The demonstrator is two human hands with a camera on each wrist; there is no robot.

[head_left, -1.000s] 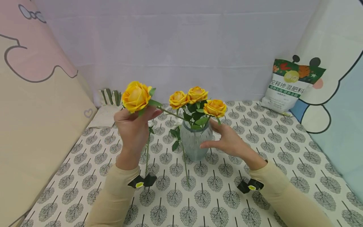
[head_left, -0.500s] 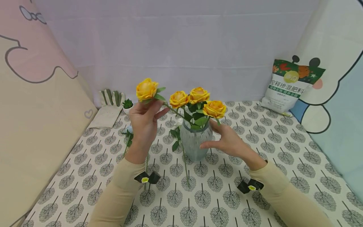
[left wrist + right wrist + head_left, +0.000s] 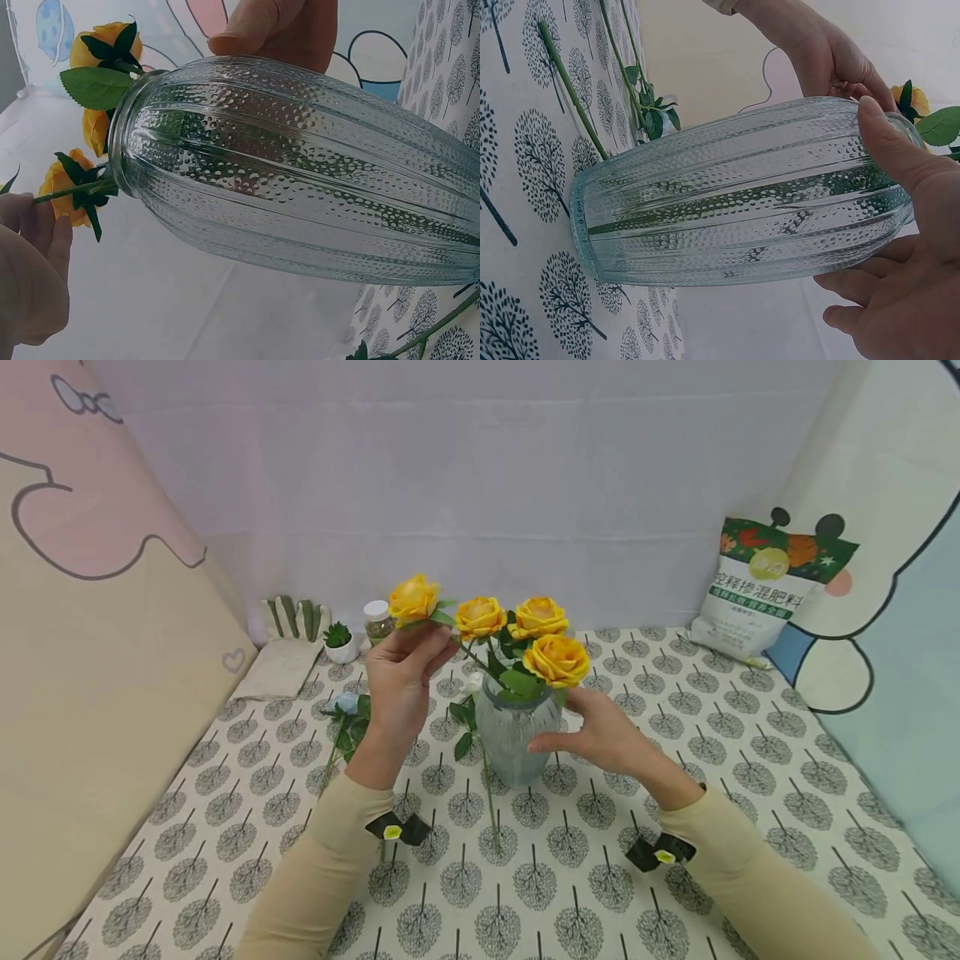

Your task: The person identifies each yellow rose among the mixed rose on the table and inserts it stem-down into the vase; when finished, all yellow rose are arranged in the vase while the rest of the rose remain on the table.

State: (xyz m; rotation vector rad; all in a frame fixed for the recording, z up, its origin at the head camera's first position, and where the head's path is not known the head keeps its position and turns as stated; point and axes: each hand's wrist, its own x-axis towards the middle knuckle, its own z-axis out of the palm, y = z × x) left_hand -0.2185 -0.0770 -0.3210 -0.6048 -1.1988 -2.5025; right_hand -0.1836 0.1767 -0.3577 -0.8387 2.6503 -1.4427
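A ribbed glass vase (image 3: 517,745) stands upright on the patterned cloth, with several yellow artificial roses at its mouth. My left hand (image 3: 401,693) pinches the stem of one yellow rose (image 3: 414,600) just under its bloom. That stem slants down to the vase's rim; in the left wrist view the pinched stem (image 3: 71,192) meets the mouth. Three other blooms, including a front yellow rose (image 3: 557,662), lean above the rim. My right hand (image 3: 603,731) holds the vase's right side, its thumb in front, its other fingers partly hidden behind the glass.
A white flower's leafy stem (image 3: 491,802) lies left of the vase; a pale blue flower (image 3: 343,703) lies farther left. Gloves (image 3: 279,668), a potted succulent (image 3: 341,652) and a lidded jar (image 3: 378,625) stand behind. A fertilizer bag (image 3: 753,602) leans back right.
My left hand has moved right with its rose, bringing the bloom closer to the others. The roses in the vase have shifted, the front one dipping slightly. My right hand has stayed on the vase.
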